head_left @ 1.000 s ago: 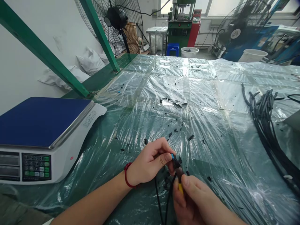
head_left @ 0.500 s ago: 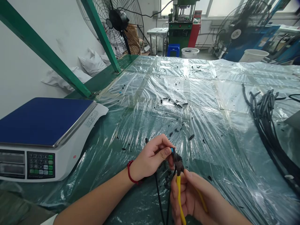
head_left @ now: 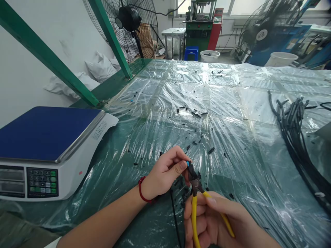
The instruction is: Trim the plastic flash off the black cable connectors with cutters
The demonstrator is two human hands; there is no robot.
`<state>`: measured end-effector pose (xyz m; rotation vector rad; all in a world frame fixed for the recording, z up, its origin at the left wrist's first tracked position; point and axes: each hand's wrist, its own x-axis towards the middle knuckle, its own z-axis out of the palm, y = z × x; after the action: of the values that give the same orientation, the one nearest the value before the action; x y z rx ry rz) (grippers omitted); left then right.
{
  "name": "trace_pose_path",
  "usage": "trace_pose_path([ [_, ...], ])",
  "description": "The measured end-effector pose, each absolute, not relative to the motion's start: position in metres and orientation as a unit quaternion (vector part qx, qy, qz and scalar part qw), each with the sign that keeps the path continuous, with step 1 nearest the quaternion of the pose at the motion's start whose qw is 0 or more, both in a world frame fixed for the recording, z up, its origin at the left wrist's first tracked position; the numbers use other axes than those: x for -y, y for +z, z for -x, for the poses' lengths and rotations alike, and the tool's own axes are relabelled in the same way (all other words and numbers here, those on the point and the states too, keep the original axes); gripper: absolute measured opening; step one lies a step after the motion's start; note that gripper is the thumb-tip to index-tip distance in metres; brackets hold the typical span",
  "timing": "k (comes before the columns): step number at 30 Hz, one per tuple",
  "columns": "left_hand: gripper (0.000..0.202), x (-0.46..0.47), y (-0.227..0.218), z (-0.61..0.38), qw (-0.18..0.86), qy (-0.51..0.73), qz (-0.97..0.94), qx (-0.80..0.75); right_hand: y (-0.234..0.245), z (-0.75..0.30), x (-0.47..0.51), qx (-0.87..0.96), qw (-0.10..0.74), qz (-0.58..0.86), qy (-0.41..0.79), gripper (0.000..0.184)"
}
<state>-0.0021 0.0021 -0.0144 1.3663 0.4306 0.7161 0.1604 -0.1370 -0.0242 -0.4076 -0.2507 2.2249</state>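
My left hand, with a red bracelet at the wrist, pinches the end of a black cable; a small bright blue part shows at its fingertips. My right hand is wrapped round the yellow handles of cutting pliers. The dark jaws of the pliers point up at the piece by my left fingertips. The handles stand somewhat apart. Whether the jaws touch the cable end, I cannot tell. Small black scraps lie on the plastic sheet beneath the hands.
A scale stands on the left of the plastic-covered table. Along the right lies a bundle of black cables. Black offcuts are scattered mid-table. A green post rises at the left edge, before a large fan.
The plier handles have spread wider, and my right hand has shifted slightly left and down. My left hand keeps its pinch, moving slightly up and left in view.
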Motion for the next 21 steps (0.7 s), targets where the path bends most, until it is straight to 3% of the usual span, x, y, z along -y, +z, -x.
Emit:
trace_pose_path([
  [8,0.013,-0.0025,-0.0124,0.0038,0.699,0.330,-0.609,-0.177,-0.0261,-0.1575,0.1340,0.016,0.385,0.125,0.914,0.080],
  [21,0.008,-0.0037,-0.0111,0.0053,0.723,0.317,-0.593,-0.159,-0.0244,-0.1611,0.1348,0.043,0.386,0.110,0.915,0.067],
])
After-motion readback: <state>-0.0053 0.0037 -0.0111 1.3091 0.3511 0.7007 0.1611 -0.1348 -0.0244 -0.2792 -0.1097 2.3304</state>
